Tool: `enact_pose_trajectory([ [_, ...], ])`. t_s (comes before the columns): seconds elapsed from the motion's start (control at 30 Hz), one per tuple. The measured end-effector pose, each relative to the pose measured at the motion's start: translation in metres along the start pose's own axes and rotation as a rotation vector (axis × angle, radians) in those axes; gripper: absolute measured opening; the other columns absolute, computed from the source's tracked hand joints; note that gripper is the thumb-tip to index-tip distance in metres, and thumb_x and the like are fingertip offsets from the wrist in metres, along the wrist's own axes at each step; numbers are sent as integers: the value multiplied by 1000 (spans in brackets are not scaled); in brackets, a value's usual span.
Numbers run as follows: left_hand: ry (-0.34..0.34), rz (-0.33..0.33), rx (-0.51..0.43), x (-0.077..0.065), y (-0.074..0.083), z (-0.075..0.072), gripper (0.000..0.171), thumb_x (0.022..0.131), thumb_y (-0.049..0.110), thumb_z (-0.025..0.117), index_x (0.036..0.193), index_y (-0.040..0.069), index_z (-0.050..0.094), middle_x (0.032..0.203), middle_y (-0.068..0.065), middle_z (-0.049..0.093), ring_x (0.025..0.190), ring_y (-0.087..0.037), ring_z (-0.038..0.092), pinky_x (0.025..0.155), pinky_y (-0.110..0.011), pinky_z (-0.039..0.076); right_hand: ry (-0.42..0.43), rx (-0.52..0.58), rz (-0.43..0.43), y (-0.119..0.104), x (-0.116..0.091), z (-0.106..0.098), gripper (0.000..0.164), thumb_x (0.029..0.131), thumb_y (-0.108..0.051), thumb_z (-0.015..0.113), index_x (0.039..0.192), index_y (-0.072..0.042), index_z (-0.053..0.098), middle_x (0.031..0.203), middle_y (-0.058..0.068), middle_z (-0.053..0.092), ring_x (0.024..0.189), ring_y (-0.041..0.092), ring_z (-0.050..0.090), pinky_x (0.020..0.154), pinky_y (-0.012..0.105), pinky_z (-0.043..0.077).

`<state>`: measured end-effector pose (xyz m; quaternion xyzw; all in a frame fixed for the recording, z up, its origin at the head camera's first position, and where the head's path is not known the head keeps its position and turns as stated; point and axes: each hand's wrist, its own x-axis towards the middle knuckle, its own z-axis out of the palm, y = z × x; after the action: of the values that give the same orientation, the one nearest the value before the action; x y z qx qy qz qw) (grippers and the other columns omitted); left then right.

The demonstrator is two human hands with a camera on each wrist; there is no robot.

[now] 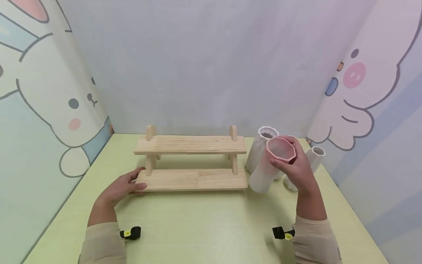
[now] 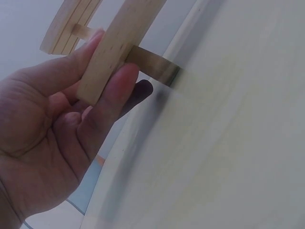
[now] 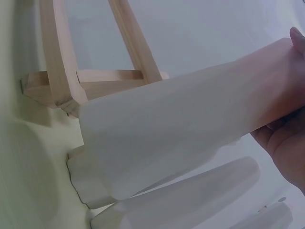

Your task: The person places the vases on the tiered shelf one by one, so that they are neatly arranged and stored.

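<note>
A two-tier wooden shelf stands on the table. At its left end my left hand grips the lower board, thumb on one face and fingers on the other; the left wrist view shows this board between them. My right hand holds a tall faceted vase, pink at the rim and white lower down, around its upper part. The vase leans, its base near the shelf's right end. In the right wrist view, its pale body crosses in front of the shelf.
Behind the held vase stands a white ribbed vase. Farther right is a slimmer white vase, with another partly hidden by my hand. Walls with cartoon animals enclose the pale green table on the left, back and right.
</note>
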<state>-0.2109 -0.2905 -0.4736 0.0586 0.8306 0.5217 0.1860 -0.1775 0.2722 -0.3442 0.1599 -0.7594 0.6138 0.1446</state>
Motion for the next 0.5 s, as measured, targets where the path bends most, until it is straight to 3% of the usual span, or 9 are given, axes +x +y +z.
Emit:
enact_pose_trajectory([
  [0.5,-9,22,1,-2,2,-2,88,90,36,71,158,18,18,154,-22,34,113,-21,61,88,-24,52,23,-125,22,-4,4,16,71,78,1,79,138,-9,44,118,3,56,102,14,58,80,19,54],
])
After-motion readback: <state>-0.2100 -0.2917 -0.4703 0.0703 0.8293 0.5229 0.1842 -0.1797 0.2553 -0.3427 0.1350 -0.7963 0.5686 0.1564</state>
